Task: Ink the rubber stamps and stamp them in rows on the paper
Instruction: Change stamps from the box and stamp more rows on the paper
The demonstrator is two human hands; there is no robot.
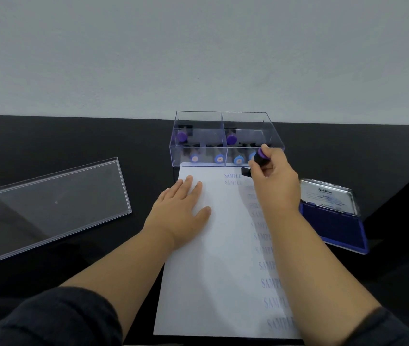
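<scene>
Two hands over white paper [213,245]: left hand [181,211] flat, fingers straight, pressing the sheet at its 10 o'clock; right hand [274,181] grips a purple-topped black stamp [261,159] at 1 o'clock, base near the sheet's top edge. Clear stamp box [223,118] at 12; open blue ink pad [333,226] at 3; clear lid [48,206] at 9.

Even soft light, wide-angle edge bending, slightly blurry.
</scene>
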